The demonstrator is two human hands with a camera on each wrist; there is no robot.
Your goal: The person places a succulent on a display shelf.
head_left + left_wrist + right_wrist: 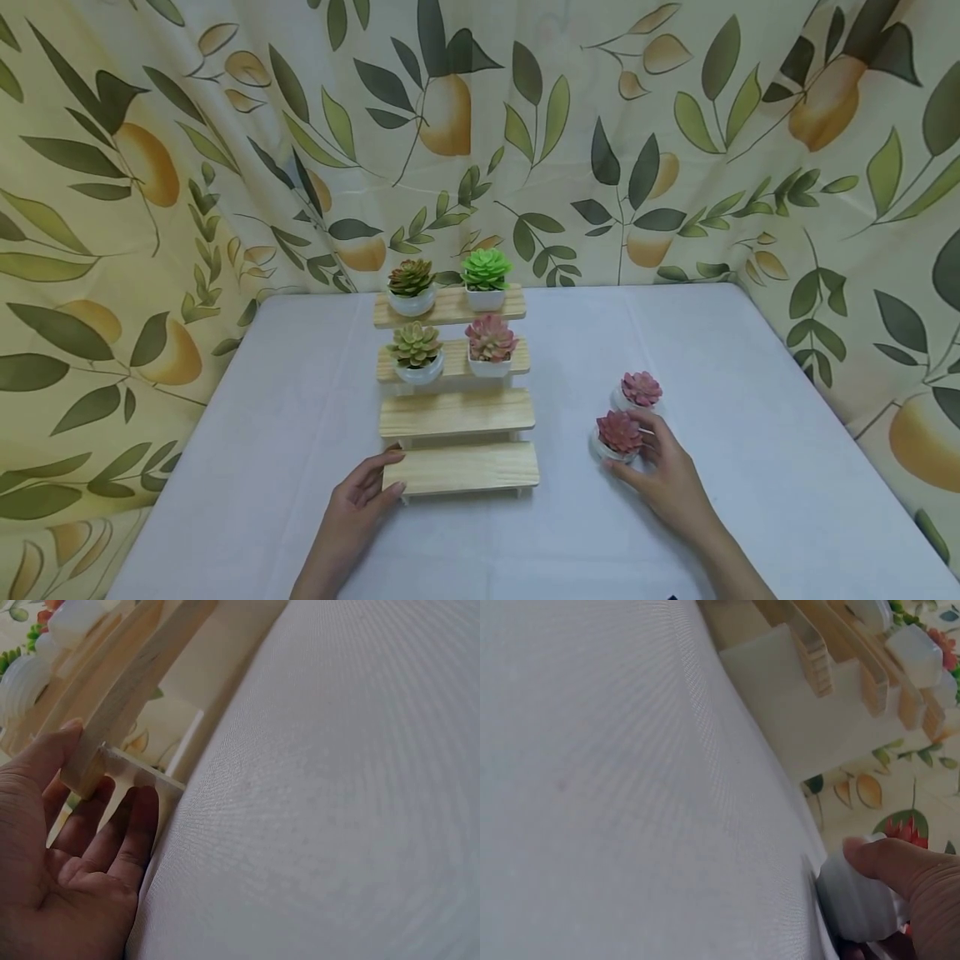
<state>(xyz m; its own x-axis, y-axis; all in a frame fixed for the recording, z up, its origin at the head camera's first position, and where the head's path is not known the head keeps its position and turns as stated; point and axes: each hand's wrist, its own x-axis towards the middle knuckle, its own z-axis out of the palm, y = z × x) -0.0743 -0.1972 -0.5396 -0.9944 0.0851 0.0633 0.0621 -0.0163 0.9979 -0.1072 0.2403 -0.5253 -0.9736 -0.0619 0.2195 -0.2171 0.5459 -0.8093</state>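
A four-step wooden display stand with white side supports stands on the white-covered table. My left hand holds the left end of its lowest step, the thumb on one face of the board and the fingers curled behind it. To the right of the stand, my right hand grips a small potted succulent with dusky red leaves. Its white round pot sits between thumb and fingers, close against the tablecloth. Just behind it is another potted succulent, pinkish red, in a white pot.
On the top step are a brownish-green succulent and a bright green one. A pale green succulent and a pink one stand on the step below. Behind the table hangs a leaf-and-fruit patterned curtain.
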